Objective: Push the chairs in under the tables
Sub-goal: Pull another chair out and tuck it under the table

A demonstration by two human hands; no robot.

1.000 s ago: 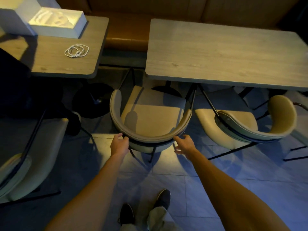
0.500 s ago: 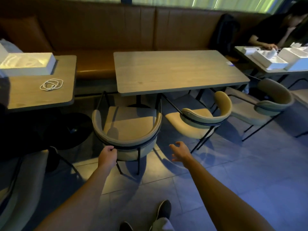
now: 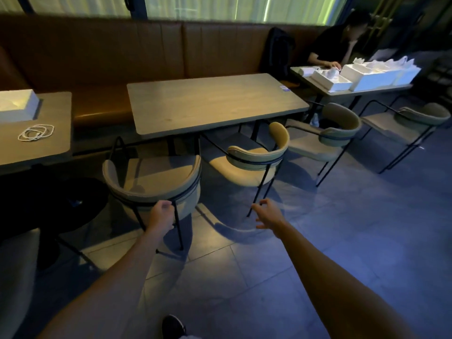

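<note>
As left hand [image 3: 160, 212] grips the back of the part-tucked grey chair [image 3: 151, 182], right hand [image 3: 267, 215], fingers spread and empty, points toward the tan chair [image 3: 252, 162], which likely needs squaring, then pushing.

The left grip [image 3: 160, 212] curls on the curved back of the near chair [image 3: 156, 174], whose seat sits partly under the wooden tabletop [image 3: 210, 104]. The right grip [image 3: 267, 214] hangs in the air, fingers spread, near a leg of the tan chair [image 3: 247, 167], which stands turned sideways.
</note>
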